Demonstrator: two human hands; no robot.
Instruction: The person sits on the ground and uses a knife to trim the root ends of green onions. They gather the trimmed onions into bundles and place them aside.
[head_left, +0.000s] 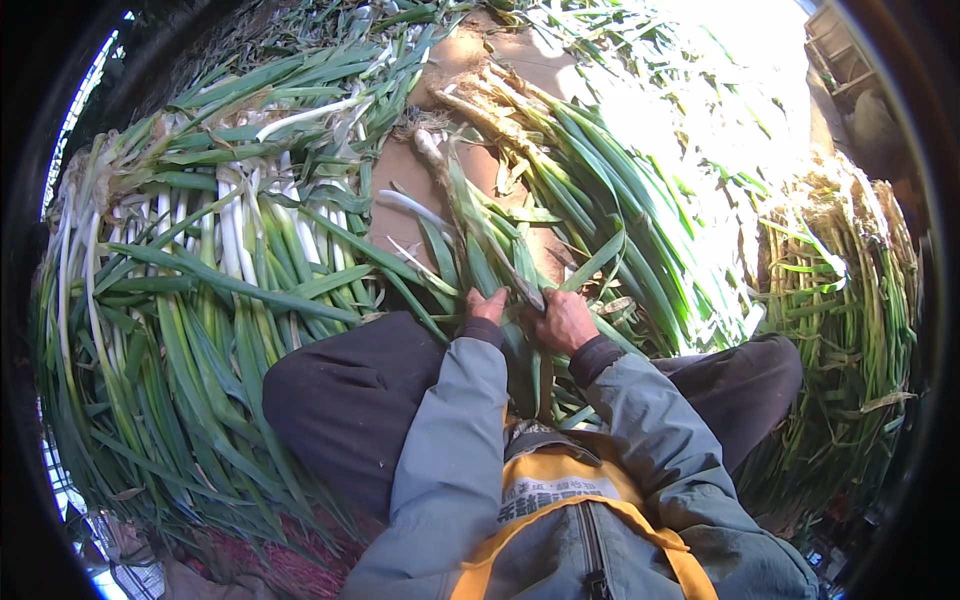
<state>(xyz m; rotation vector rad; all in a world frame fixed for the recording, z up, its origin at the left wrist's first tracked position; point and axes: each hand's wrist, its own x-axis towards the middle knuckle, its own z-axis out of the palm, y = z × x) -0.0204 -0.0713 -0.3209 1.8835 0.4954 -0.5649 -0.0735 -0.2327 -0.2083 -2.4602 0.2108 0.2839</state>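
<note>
Between my knees lies a large green onion (452, 187), its root end pointing away from me and its sheath brown and dirty. My left hand (487, 306) grips its green leaves, thumb on top. Just to the right, my right hand (564, 319) is closed around a narrow grey, blade-like piece (529, 291); whether it is a knife or a dry leaf I cannot tell. The piece points up and left across the leaves. More leaves hang below both hands toward an apron with yellow edging (559, 480), which bears writing.
Cleaned green onions with white stems (240, 225) are heaped at left. Untrimmed ones with brown roots (630, 202) lie right of centre, partly in glaring sunlight. Another stack (840, 300) stands at far right. Leaf scraps litter the brown ground (401, 169).
</note>
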